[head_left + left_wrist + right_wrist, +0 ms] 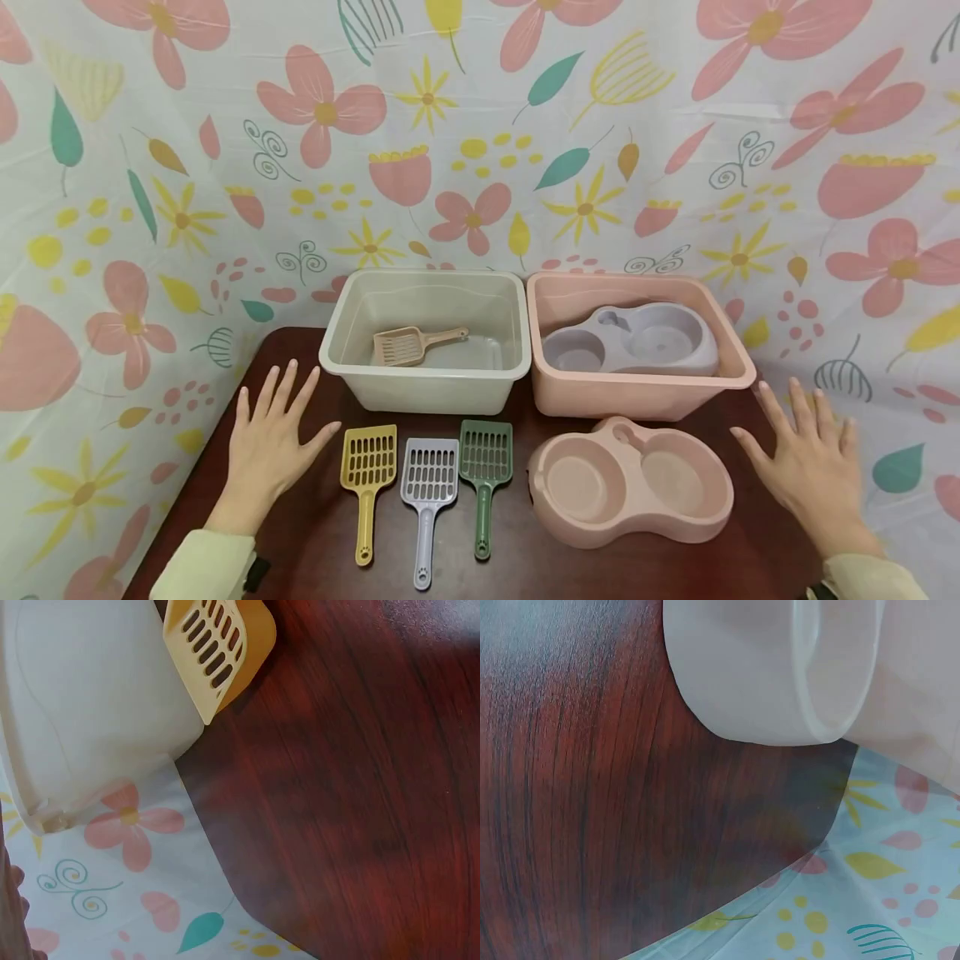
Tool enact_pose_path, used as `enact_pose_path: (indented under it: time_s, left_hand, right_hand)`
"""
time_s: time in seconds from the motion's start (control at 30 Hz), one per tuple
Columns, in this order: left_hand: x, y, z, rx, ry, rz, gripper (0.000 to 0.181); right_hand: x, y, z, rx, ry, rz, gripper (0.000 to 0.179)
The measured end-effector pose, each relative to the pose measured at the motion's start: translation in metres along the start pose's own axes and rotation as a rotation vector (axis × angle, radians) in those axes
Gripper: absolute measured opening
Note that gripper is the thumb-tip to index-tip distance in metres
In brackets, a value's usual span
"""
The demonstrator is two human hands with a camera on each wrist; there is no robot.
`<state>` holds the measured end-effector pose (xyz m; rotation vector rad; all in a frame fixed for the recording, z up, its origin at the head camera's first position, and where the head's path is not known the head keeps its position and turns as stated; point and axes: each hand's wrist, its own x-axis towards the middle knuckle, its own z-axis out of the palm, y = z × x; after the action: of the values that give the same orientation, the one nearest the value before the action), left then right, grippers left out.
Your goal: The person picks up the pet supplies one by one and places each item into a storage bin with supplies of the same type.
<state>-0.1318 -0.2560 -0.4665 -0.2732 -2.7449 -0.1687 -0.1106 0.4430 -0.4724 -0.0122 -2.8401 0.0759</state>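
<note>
My left hand (pixel 270 437) is held with fingers spread at the table's left side, holding nothing. Nearest to it is a yellow litter scoop (pixel 365 496), its slotted head (pixel 206 649) showing in the left wrist view. A lavender scoop (pixel 426 504) and a green scoop (pixel 484 483) lie beside it, handles toward me. On the right, my right hand (pixel 813 467) is also spread and holds nothing. Just left of it sits a pink double pet bowl (pixel 633 483), whose pale side (pixel 735 675) shows in the right wrist view.
Behind the scoops stands a grey-white litter box (pixel 427 387) with a beige scoop (pixel 420 343) inside. Touching or close beside it, a pink litter box (pixel 637 396) contains a grey double bowl (pixel 637 340). Flowered cloth (pixel 480 125) hangs behind the dark wooden table (pixel 300 533).
</note>
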Motion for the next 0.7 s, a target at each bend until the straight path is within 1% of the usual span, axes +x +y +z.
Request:
enact_pose_path:
  time_s: [0.1,0.33,0.43,0.5,0.6,0.7]
  left_hand:
    - [0.002,0.0,0.001,-0.046,-0.009,-0.011,0.087]
    - [0.005,-0.001,0.005,-0.218,-0.077,-0.072,0.081]
    - [0.007,-0.002,0.008,-0.288,-0.076,-0.097,0.079]
    - [0.009,-0.002,0.011,-0.34,-0.067,-0.121,0.077]
    - [0.012,0.0,0.013,-0.435,-0.063,-0.176,0.073]
    - [0.016,0.0,0.015,-0.53,-0.073,-0.225,0.07]
  right_hand:
    - [-0.001,0.0,0.0,0.011,-0.005,-0.005,0.082]
    - [-0.007,-0.002,0.001,0.042,0.016,-0.028,0.078]
    - [-0.011,-0.002,0.003,0.049,0.034,-0.032,0.077]
    - [-0.013,-0.002,0.003,0.054,0.041,-0.03,0.077]
    - [-0.016,-0.002,0.003,0.067,0.05,-0.027,0.077]
    - [-0.019,-0.004,0.004,0.069,0.064,-0.04,0.077]
